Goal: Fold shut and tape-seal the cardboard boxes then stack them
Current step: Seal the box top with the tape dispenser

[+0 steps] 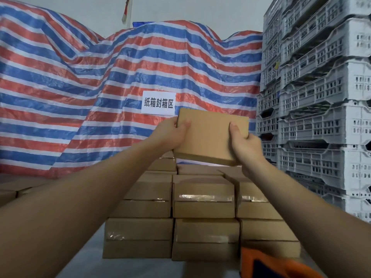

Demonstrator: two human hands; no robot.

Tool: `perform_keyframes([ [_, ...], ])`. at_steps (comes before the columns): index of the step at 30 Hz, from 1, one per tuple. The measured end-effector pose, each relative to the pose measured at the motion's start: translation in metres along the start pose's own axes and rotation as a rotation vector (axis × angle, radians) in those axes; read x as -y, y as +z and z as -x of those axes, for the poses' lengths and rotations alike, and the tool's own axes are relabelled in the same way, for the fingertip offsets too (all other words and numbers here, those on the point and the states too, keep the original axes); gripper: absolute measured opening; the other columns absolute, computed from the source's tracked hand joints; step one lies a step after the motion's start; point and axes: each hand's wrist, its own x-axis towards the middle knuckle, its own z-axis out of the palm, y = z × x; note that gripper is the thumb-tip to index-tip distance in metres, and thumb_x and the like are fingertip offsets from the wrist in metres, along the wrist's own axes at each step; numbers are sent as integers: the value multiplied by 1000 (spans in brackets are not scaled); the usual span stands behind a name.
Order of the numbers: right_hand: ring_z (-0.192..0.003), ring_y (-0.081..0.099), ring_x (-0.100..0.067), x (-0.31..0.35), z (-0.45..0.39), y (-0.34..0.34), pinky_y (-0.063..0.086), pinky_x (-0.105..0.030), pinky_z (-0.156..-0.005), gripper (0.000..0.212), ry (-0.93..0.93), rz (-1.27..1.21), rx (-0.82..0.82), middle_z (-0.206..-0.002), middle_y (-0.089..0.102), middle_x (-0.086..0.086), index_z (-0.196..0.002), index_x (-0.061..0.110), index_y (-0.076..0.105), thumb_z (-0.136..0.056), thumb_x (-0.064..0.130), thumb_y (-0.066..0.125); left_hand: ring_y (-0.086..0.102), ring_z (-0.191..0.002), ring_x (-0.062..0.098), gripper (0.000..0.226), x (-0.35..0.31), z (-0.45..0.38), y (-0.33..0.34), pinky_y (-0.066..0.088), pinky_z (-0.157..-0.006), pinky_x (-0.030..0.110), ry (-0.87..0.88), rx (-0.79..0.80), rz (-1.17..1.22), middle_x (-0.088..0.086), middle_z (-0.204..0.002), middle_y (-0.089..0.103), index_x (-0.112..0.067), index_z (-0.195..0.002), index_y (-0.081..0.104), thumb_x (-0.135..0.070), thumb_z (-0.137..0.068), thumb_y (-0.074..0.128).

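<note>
Orange tape dispenser (267, 263) is seen nearest, lower right. Taped box stack (202, 213) is set behind. Cardboard box (210, 137) is held above the stack, gripped at both ends by left hand (170, 133) and right hand (245, 145), thumbs on top. Striped tarp (80, 87) is hung farthest back.

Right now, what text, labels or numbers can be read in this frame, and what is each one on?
"纸箱封箱区": black characters on a white sign fixed to the striped tarp.
No print shows on the box held by the left hand and right hand, on the stacked boxes, or on the crates.
</note>
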Motion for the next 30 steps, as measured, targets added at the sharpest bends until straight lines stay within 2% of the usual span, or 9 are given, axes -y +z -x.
perform_keyframes([
  [3,-102,60,-28,-9,-46,13,50,-43,-97,56,63,30,25,-115,61,-8,-110,14,56,-87,64,59,61,-107,28,51,8,-42,20,53,-93,46,1,-96,-118,8,-120,65,-13,-131,58,-51,-100,44],
  [6,-100,56,-29,-24,-87,26,48,-39,-89,74,157,86,76,-118,56,-10,-133,6,51,-88,64,59,62,-105,30,57,25,-77,37,53,-91,46,-63,-107,-229,10,-117,66,-10,-127,61,-55,-98,42],
  [10,-118,56,-35,-42,-129,43,49,-45,-99,82,227,190,136,-142,50,-14,-145,3,41,-90,62,58,60,-109,31,60,50,-114,58,50,-94,41,-152,-93,-307,13,-121,64,-5,-127,60,-54,-97,45],
  [13,-114,58,-37,-46,-148,54,52,-47,-82,77,284,260,211,-143,48,-15,-147,7,38,-94,61,54,57,-108,31,60,65,-131,69,50,-91,40,-228,-65,-305,14,-119,60,-1,-130,54,-51,-99,43],
  [18,-79,64,-35,-51,-170,70,51,-47,-60,53,367,398,353,-102,62,-16,-113,11,54,-98,61,44,46,-94,26,34,60,-150,74,47,-95,42,-274,129,-375,5,-78,48,2,-124,59,-17,-98,48],
  [20,-72,64,-33,-54,-174,75,52,-48,-60,51,390,471,390,-86,62,-15,-92,12,55,-99,60,41,47,-99,26,18,63,-155,75,45,-93,42,-271,164,-380,6,-86,49,-9,-110,57,-17,-97,47],
  [23,-74,64,-33,-63,-181,82,55,-48,-64,47,419,552,431,-86,63,-15,-86,13,56,-100,56,43,46,-107,28,14,73,-159,76,41,-89,40,-287,246,-434,9,-112,42,-9,-109,49,-16,-98,45],
  [28,-78,66,-37,-76,-192,89,58,-51,-59,46,462,639,465,-93,62,-19,-88,9,53,-99,53,49,48,-81,19,25,89,-173,83,37,-82,31,-312,405,-564,9,-100,50,-9,-84,54,-17,-102,39],
  [30,-82,67,-39,-82,-194,91,59,-54,-64,46,486,651,483,-97,62,-20,-91,9,53,-99,54,47,49,-88,21,30,88,-175,87,36,-84,31,-317,458,-666,12,-111,54,-2,-111,58,-19,-106,34],
])
